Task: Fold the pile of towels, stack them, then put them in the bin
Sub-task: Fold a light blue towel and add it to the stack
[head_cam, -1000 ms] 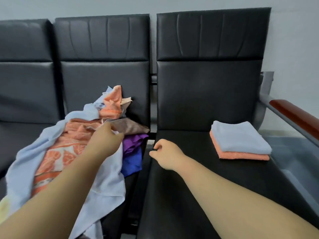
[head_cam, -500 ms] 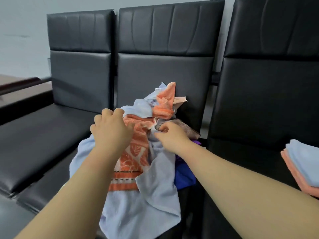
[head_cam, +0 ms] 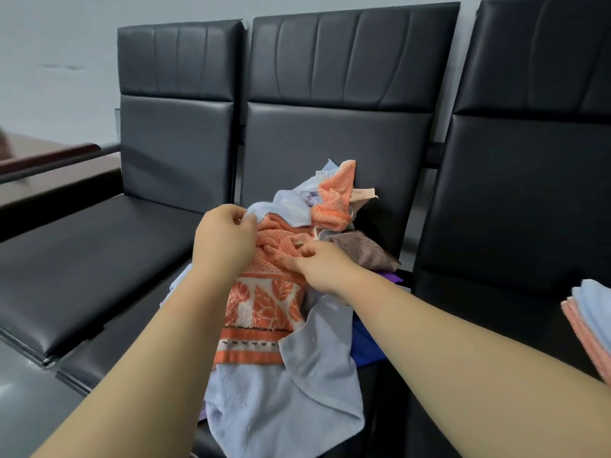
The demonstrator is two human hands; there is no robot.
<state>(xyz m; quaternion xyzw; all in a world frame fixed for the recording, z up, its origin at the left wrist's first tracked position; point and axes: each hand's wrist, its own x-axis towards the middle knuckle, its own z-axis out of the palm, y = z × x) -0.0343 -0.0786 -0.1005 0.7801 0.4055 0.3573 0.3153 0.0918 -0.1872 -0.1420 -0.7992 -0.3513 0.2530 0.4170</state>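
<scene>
Head view. Desk: where is the pile (head_cam: 307, 338)?

Me: On the middle seat (head_cam: 132, 335), heaped against the backrest (head_cam: 330, 143). Its near edge hangs off the seat front. The orange towel (head_cam: 261, 309) lies on top, with a leaf pattern and its banded hem toward me. The blue towel (head_cam: 284, 401) lies under and around it, and one flap covers the hem's right end. The brown towel (head_cam: 360, 251) is at the heap's right. Purple cloth (head_cam: 391, 277) and dark blue cloth (head_cam: 367, 348) show below it.

Desk: Hands?

Me: Both are on the pile, near each other but apart. The left hand (head_cam: 224, 239) is at the far left of the heap. Its fingers are curled and its thumb is closed against them, pinching cloth where blue meets orange. I cannot tell which layer it has. The right hand (head_cam: 322, 267) is at the heap's middle, just left of the brown towel. Its fingers are curled and its fingertips are pressed together on a bunched fold of the orange towel.

Desk: Anything folded?

Me: A stack (head_cam: 591, 325) sits on the right seat (head_cam: 529, 200), cut off by the frame's right edge. It has a blue piece on top and a peach one beneath, and it is well apart from the pile.

Desk: Surroundings?

Me: The left seat (head_cam: 82, 259) is black, like the other two. A wood-topped armrest (head_cam: 49, 157) is at far left. A grey wall (head_cam: 56, 44) stands behind.
</scene>
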